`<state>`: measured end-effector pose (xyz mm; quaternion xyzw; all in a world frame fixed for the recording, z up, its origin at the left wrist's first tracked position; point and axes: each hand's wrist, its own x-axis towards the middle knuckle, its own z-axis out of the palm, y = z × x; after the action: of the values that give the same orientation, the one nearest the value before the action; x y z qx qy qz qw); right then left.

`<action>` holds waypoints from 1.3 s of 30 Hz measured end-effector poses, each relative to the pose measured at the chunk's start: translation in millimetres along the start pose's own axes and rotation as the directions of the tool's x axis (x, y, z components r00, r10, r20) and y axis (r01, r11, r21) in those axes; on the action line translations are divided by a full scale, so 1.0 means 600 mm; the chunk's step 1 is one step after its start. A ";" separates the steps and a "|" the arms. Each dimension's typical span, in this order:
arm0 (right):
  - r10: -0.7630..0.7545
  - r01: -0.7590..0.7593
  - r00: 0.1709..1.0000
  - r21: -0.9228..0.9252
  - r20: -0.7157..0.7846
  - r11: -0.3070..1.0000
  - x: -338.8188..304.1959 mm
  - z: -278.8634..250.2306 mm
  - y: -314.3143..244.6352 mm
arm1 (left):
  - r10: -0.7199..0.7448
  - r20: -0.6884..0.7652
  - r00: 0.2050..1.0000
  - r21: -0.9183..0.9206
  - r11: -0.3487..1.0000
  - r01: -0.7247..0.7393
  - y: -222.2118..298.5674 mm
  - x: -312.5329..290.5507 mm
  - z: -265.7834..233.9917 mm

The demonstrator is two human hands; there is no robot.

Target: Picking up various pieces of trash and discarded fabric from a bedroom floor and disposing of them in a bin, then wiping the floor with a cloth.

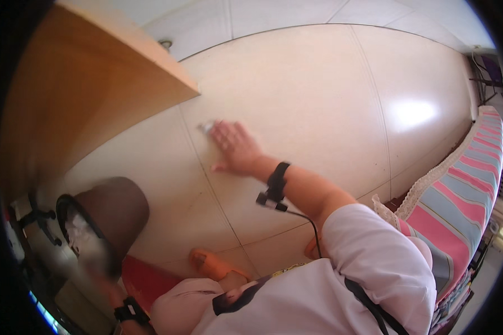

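My right hand point(235, 146) reaches down over the tiled floor, thumb apart and fingers stretched out. At its fingertips lies a small whitish scrap point(207, 127), partly covered by the fingers; whether they touch it I cannot tell. At the lower left, my left hand point(110, 287) is smeared by motion beside the rim of a dark brown waste bin point(117, 206). The bin is tilted, and crumpled white material point(81, 234) shows in its mouth. A pale blur lies between that hand and the bin, too smeared to name. The left fingers cannot be made out.
A wooden panel point(112, 84) with a sharp corner juts in from the upper left. A bed with a striped pink and grey cover point(458, 206) stands at the right. Orange footwear point(215, 265) and something red point(145, 279) are near my body. Cream tiles point(302, 100) spread ahead.
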<state>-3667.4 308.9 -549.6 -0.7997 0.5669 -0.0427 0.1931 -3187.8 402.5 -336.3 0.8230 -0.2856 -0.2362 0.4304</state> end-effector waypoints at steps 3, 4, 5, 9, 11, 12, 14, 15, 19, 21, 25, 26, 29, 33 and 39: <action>-0.127 0.121 0.989 0.083 0.075 0.989 -0.024 0.016 -0.112 | -0.075 -0.053 0.996 -0.058 0.996 0.072 -0.003 0.010 0.000; -0.187 0.184 0.982 0.128 0.015 0.975 -0.024 0.032 -0.127 | -0.083 -0.020 0.996 -0.086 0.993 0.081 0.005 0.004 0.010; -0.199 0.196 0.980 0.128 0.011 0.972 -0.023 0.046 -0.126 | -0.089 0.016 0.996 -0.115 0.989 0.090 0.009 0.001 0.015; -0.194 0.291 0.934 0.325 -0.302 0.900 -0.014 0.070 -0.057 | -0.082 -0.097 0.992 -0.130 0.989 0.070 -0.006 0.012 0.009; 0.049 0.172 0.897 0.449 -0.439 0.877 0.001 0.047 0.001 | -0.014 -0.046 0.999 -0.113 0.994 0.008 -0.018 0.018 -0.004; 0.152 0.089 0.861 0.438 -0.485 0.894 0.019 0.018 0.033 | -0.015 -0.052 0.999 -0.115 0.993 0.009 -0.022 0.021 -0.009; 0.499 -0.163 0.784 0.653 -0.369 0.739 0.067 -0.044 0.092 | -0.019 -0.047 0.999 -0.018 1.000 0.018 -0.030 0.037 -0.018; 0.597 -0.202 0.732 0.733 -0.327 0.650 0.090 -0.066 0.125 | -0.016 -0.049 0.999 -0.020 1.000 0.015 -0.037 0.044 -0.025; 0.465 -0.426 0.485 0.264 -0.741 0.865 0.176 -0.124 0.210 | 0.061 0.015 0.998 0.086 0.994 -0.062 -0.083 0.065 -0.070; 0.545 -0.315 0.507 0.446 -0.668 0.838 0.215 -0.131 0.215 | 0.078 0.004 0.997 0.144 0.986 -0.078 -0.097 0.064 -0.086; 0.442 -0.108 0.621 0.488 -0.647 0.866 0.273 -0.125 0.217 | -0.024 -0.017 1.000 0.094 0.995 0.025 -0.061 0.042 -0.045; 0.302 -0.039 0.673 0.376 -0.675 0.926 0.284 -0.124 0.217 | -0.072 0.012 0.997 -0.002 0.997 0.072 -0.047 0.037 -0.026; 0.225 0.014 0.774 0.372 -0.592 0.928 0.312 -0.114 0.194 | -0.028 0.052 0.998 -0.035 0.999 0.030 -0.096 0.063 -0.096; 0.015 0.128 0.839 0.225 -0.544 0.966 0.291 -0.077 0.197 | -0.160 0.263 0.951 -0.493 0.825 0.276 -0.046 0.049 -0.028; -0.345 0.385 0.919 0.251 -0.191 0.888 0.150 -0.072 0.178 | -0.128 0.028 0.991 -0.130 0.983 0.131 -0.067 0.052 -0.069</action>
<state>-3743.0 184.1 -561.4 -0.8510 0.4064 -0.2152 0.2534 -3128.0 424.1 -353.1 0.8074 -0.2195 -0.2901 0.4645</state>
